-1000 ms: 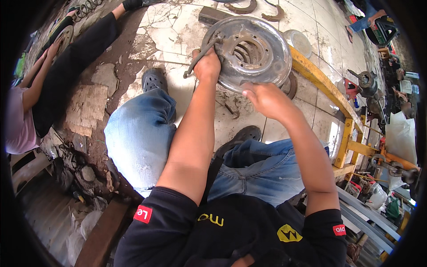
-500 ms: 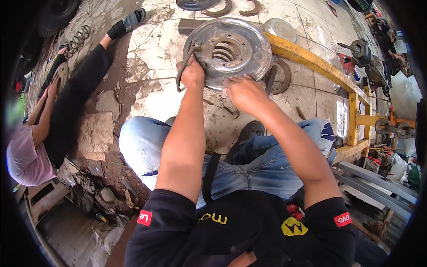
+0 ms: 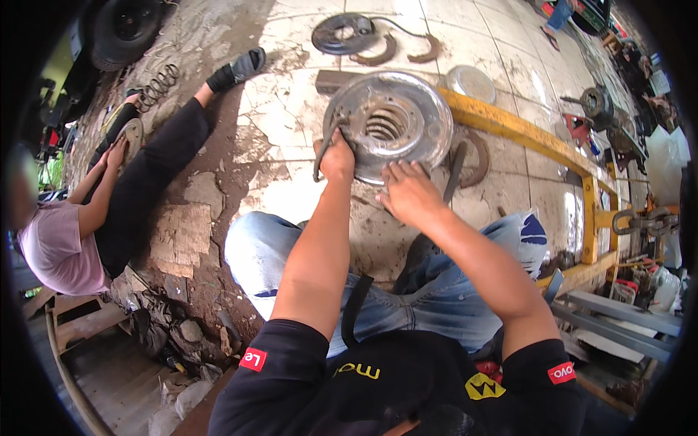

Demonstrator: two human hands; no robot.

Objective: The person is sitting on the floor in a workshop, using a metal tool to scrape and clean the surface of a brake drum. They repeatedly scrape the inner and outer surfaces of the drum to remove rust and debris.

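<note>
Head view, far to the left of the metal disc point(image 3: 435, 138): a co-worker in a pink shirt point(image 3: 58, 247) sits with one dark-trousered leg stretched out, and beyond that leg are a black tyre point(image 3: 125, 36) and a dark coil spring point(image 3: 159, 86). At the disc's left edge a dark hose point(image 3: 317, 169) hangs from the disc's face, and the wearer's left hand point(image 3: 337, 158) is curled there; whether it grips the rim, the hose or both, I cannot tell. Behind the disc, on its left, lie a dark block point(image 3: 333, 81) and, farther back, a black round plate point(image 3: 329, 35). The disc itself is between the two hands, its face up, with spring coils point(image 3: 383, 129) showing in its central hole. Two curved pieces point(image 3: 426, 51) lie behind it. The right hand point(image 3: 413, 190) lays its fingertips on the disc's near rim, thumb spread away from them. Just right of the disc are a round, pale container point(image 3: 471, 84), a rusty curved piece point(image 3: 478, 161) and a yellow frame point(image 3: 523, 129) that runs off rightward.
</note>
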